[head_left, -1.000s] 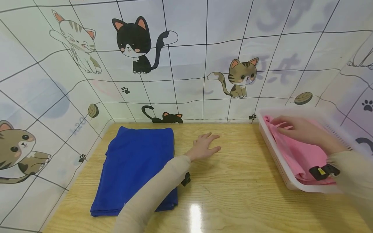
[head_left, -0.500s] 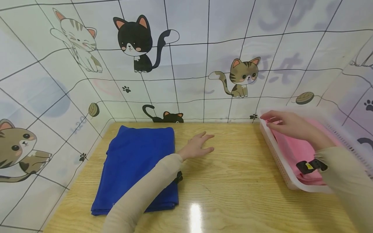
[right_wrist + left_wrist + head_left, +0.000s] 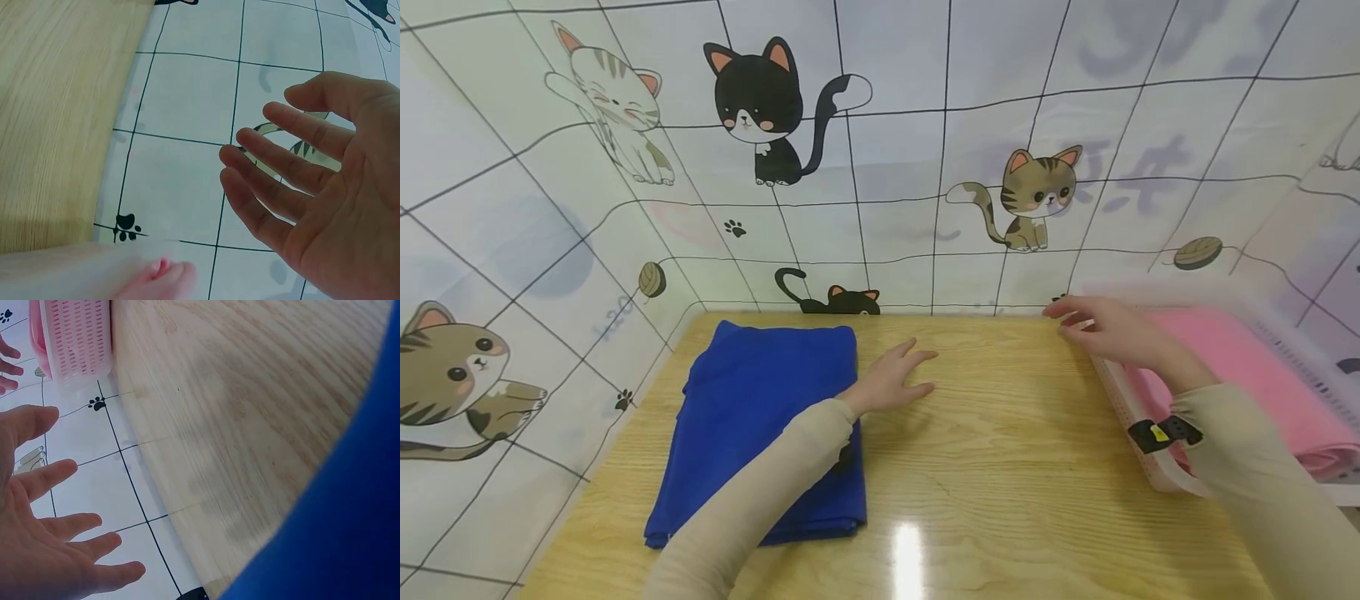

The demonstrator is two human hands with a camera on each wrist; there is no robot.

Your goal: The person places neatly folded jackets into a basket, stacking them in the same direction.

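Observation:
A folded blue cloth point(image 3: 767, 392) lies flat on the wooden table at the left; its edge fills a corner of the left wrist view. My left hand point(image 3: 891, 382) is just right of it, fingers spread and holding nothing, forearm across the cloth. On the right, folded pink cloth point(image 3: 1247, 358) sits in a white plastic basket point(image 3: 78, 344) with slotted sides. My right hand point(image 3: 1108, 329) hovers over the basket's far left corner, fingertips past the rim. In the right wrist view its fingers point(image 3: 287, 134) are relaxed, with nothing between them. My right forearm hides part of the basket.
Behind and beside the table point(image 3: 992, 433) stands a white wall point(image 3: 910, 167) with a printed grid and cartoon cats. A black device is strapped to my right wrist point(image 3: 1165, 433). The bare wood between cloth and basket shows a bright reflection.
My right hand has moved left, from over the pink cloth to the basket's left rim. My left hand has drifted slightly left. The blue cloth stays where it was on the table.

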